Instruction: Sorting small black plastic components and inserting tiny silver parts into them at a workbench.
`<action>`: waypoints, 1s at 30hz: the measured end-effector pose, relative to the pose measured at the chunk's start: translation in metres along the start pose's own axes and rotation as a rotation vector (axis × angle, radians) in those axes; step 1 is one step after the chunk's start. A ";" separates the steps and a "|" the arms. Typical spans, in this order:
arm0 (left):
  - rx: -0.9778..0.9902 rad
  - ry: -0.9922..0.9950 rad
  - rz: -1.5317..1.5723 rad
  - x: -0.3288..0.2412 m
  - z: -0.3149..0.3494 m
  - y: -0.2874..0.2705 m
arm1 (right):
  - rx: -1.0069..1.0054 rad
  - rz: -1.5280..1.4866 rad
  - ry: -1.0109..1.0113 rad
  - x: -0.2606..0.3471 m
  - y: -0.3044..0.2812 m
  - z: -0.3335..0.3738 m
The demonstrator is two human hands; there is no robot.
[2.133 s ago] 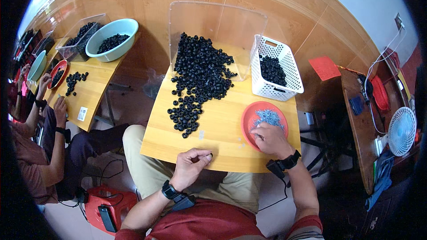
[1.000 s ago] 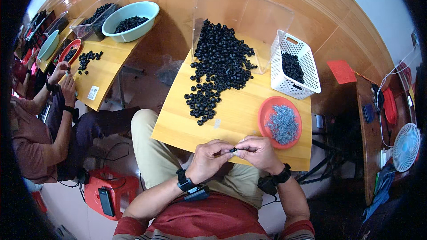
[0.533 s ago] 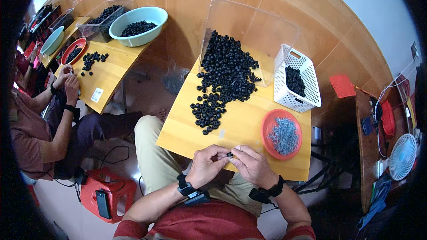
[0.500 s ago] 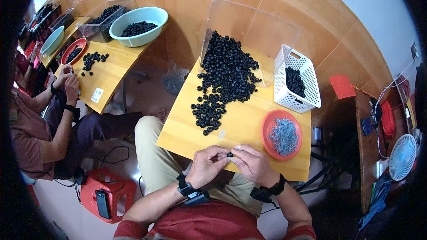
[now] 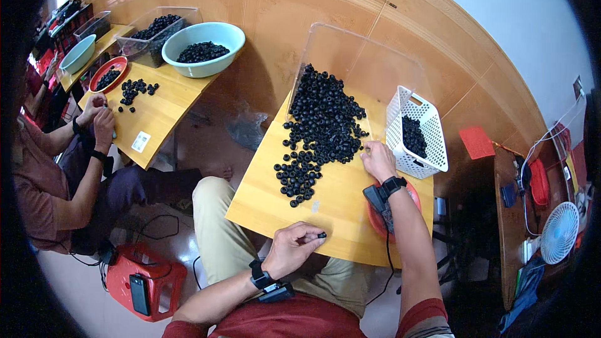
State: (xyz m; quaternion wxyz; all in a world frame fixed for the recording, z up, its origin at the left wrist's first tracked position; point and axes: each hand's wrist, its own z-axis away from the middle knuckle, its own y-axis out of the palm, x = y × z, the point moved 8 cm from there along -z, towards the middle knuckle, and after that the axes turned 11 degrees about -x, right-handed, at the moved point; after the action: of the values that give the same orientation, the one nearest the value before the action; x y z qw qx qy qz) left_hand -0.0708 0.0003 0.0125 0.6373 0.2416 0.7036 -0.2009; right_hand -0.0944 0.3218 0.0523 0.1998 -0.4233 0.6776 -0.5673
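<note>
My left hand (image 5: pixel 292 250) is closed at the table's front edge, pinching a small black ring-like piece (image 5: pixel 322 235) between thumb and fingertips. Stretched forward, my right hand (image 5: pixel 379 161) is at the right edge of a heap of black ring-like pieces (image 5: pixel 325 116), beside the white basket (image 5: pixel 394 134). Its fingertips point down and left, and whether they hold a piece is not visible. The red plate (image 5: pixel 413 195) lies under my right forearm and wrist strap, which hide most of it and its contents.
A clear plastic bin (image 5: pixel 366 56) lies tipped behind the heap on the yellow table (image 5: pixel 263 194). To the left, a person works at another table (image 5: pixel 159 119) with a light-blue basin (image 5: pixel 235 40). A red stool (image 5: pixel 169 288) stands lower left; a fan (image 5: pixel 559 233) is far right.
My right hand has left the piece held by my left and moved forward to the heap's right edge. My left hand keeps its pinch. The view has shifted slightly.
</note>
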 end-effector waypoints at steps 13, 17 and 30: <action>0.007 -0.016 0.049 0.012 -0.010 0.000 | -0.029 -0.081 0.008 -0.013 0.024 -0.011; 0.010 -0.007 0.059 0.014 -0.012 0.000 | -0.115 -0.144 -0.051 -0.013 0.007 0.007; -0.034 -0.068 0.076 0.010 -0.021 0.004 | 0.039 -0.760 -0.059 0.052 -0.047 0.115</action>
State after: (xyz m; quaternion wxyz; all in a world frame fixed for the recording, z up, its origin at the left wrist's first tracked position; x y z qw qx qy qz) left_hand -0.0859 0.0161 0.0051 0.6721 0.2503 0.6752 -0.1727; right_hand -0.0210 0.2111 0.0750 0.0026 -0.6565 0.4556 -0.6012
